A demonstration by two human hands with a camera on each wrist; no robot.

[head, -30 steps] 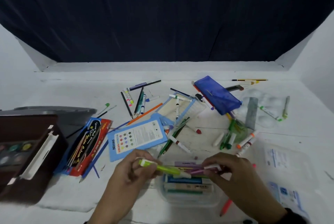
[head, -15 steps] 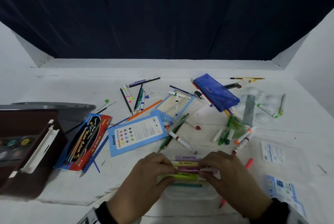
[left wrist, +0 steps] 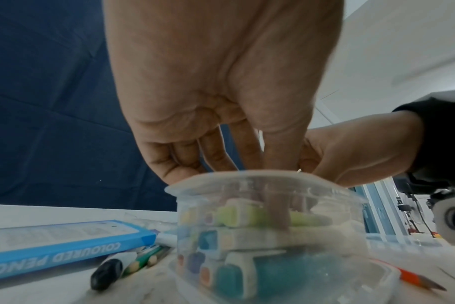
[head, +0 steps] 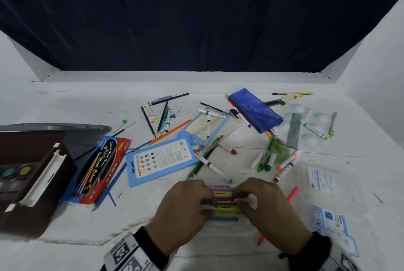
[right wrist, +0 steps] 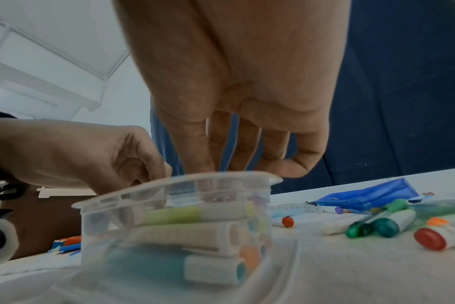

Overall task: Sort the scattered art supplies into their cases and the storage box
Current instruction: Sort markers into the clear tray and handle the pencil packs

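Clear plastic forms the small rectangular highlighter case (head: 227, 230) at the near table edge in the head view, where the left hand (head: 183, 207) and right hand (head: 265, 209) meet over a top row of pastel highlighters (head: 220, 193); whether the fingertips pinch a barrel or only press on it cannot be told here. Loose markers (head: 284, 164) and the blue zip pouch (head: 254, 113) lie well apart, unsorted. In the left wrist view, the left fingers (left wrist: 216, 156) reach down past the case rim (left wrist: 247, 176) onto the green highlighter (left wrist: 237, 214); the stack sits close under the rim. Judged risk: uneven pressure could roll a barrel out. In the right wrist view, the right fingers (right wrist: 237, 148) enter likewise, contact hidden. Judged risk: the light case could skid or tip toward the edge.
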